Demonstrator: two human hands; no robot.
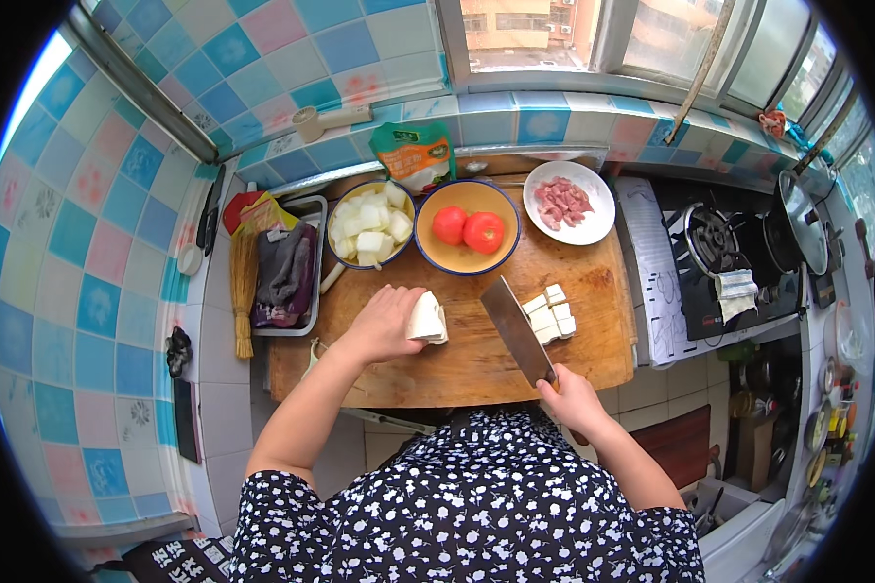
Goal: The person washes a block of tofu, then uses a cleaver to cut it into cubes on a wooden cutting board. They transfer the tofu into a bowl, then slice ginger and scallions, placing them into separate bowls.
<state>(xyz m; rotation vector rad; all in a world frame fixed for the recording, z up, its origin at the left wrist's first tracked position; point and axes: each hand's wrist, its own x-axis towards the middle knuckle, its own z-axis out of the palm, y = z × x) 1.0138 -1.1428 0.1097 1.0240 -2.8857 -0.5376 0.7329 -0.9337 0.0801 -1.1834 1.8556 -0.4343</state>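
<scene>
My left hand grips a block of white tofu on the left half of the wooden cutting board. The fingers partly hide the block. In my right hand is the handle of a Chinese cleaver. Its broad blade points up and left, over the board. Right beside the blade lie several cut tofu cubes, close together. The blade hides part of what is under it, so I cannot tell whether it touches the cubes.
Along the board's back stand a bowl of pale vegetable chunks, a bowl with two tomatoes, a plate of sliced raw meat and a green pouch. A whisk broom lies left; a gas stove stands right.
</scene>
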